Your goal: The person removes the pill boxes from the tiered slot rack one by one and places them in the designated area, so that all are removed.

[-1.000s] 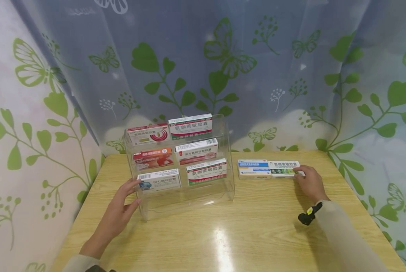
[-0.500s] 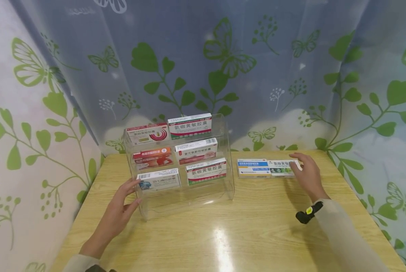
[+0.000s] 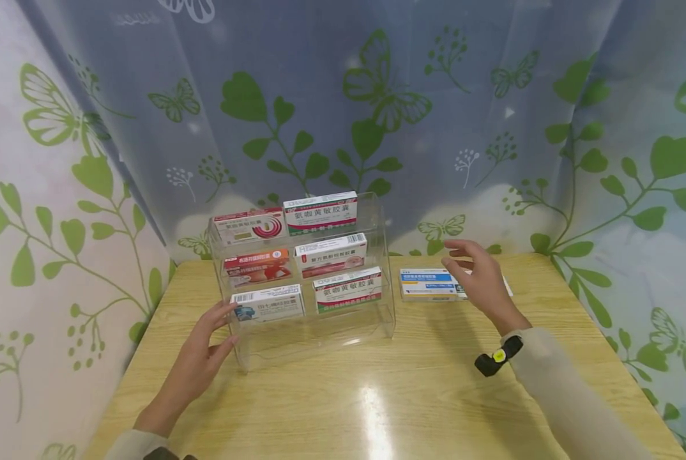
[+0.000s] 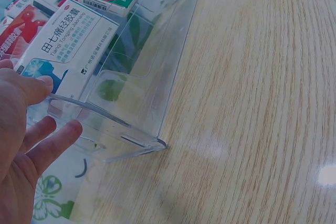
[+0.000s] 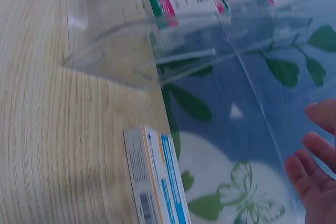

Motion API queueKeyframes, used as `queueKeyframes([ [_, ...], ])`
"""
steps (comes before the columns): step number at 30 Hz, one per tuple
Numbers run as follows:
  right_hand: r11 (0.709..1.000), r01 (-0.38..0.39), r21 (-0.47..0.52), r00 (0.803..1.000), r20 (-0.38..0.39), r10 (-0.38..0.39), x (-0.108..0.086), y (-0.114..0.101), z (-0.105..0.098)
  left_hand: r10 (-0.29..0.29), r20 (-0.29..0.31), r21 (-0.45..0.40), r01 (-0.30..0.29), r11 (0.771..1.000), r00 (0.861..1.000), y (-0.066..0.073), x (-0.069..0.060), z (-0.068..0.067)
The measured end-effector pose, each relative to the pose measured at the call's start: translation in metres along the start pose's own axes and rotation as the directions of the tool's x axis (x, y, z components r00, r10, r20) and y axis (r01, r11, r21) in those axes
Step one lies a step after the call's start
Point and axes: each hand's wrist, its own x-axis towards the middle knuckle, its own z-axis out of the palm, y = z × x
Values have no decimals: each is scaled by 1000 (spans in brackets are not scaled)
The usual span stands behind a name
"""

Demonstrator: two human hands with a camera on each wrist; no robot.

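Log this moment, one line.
left hand: touching clear rack | right hand: empty, above table | clear rack: six boxes | table: blue-white box, white box

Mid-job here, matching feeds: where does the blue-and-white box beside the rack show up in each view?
Head: the blue-and-white box sits right of centre, a little below mid-height.
Left wrist: not in this picture.
Right wrist: at the bottom, just left of centre, cut off by the frame.
Shared landmark: the clear rack, left of centre in head, upper left in left wrist, across the top in right wrist.
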Motion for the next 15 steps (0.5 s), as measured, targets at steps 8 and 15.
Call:
queueKeyframes([
  [8,995,75,72,992,97,-82,4,-36,28,-16,7,3,16,1000,1000,1,0,-1],
  [15,986,120,112,981,141,-135,4,-61,51,-12,5,-2,12,1000,1000,0,0,0],
])
